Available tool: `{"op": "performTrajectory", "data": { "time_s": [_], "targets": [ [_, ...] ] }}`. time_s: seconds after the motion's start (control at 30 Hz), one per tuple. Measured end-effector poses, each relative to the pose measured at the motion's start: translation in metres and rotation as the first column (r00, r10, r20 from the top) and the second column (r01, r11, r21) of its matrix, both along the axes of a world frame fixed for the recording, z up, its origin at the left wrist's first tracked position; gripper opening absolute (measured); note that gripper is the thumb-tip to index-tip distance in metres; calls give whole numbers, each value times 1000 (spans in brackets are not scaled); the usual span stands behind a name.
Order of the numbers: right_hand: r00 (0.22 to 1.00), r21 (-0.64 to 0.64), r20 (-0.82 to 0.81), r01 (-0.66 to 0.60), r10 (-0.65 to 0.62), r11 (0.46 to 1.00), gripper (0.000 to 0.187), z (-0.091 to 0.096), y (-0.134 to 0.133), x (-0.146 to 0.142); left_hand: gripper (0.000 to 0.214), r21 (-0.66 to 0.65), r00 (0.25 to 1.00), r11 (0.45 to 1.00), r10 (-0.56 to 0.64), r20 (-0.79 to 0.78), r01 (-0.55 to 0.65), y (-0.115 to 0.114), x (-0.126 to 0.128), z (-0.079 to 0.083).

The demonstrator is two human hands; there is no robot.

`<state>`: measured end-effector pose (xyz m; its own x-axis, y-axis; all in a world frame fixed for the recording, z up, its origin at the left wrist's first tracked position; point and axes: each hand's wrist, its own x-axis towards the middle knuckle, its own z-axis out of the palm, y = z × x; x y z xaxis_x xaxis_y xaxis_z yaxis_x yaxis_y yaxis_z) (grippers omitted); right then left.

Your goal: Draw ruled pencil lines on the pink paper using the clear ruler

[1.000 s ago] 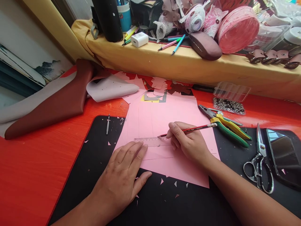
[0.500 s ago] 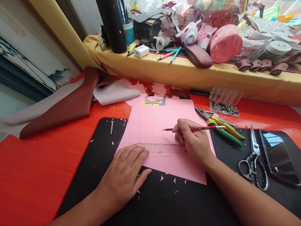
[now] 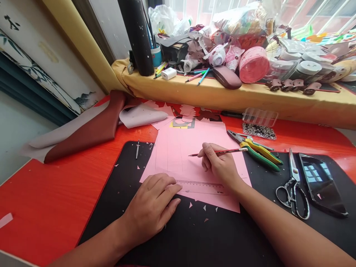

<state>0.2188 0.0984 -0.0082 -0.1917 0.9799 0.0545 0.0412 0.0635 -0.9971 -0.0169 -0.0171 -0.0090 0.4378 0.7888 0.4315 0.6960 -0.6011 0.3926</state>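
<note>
Left hand (image 3: 152, 204) is resting on ruler (image 3: 204, 186), thumb standing apart from fingers. Right hand (image 3: 221, 165) is holding pencil (image 3: 233, 151) over paper (image 3: 200, 135), fingers clamped.

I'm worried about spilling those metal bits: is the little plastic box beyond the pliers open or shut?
Open: its clear lid is swung back, away from the small metal pieces, which lie uncovered.

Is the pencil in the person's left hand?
No, the right hand holds the pencil, while the left hand lies on one end of the ruler.
</note>
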Motion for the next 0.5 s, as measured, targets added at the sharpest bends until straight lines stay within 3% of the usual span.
{"op": "performTrajectory", "data": {
  "time_s": [0.2,0.37,0.43,0.5],
  "targets": [
    [1000,5,-7,-9,9,1000,60,-3,3,1,24,-196,999,980,38,-33,-43,10,-3,-3],
    [1000,-7,-18,-14,14,1000,62,-5,6,3,26,-379,999,925,9,42,7,26,-9,22],
    [999,-11,-35,-15,14,1000,61,-5,6,4,27,-507,993,861,33,111,28,37,-5,32],
    [999,-15,-46,-8,7,1000,61,-5,7,4,29,-665,973,739,60,222,106,52,2,37]
  ]
}}
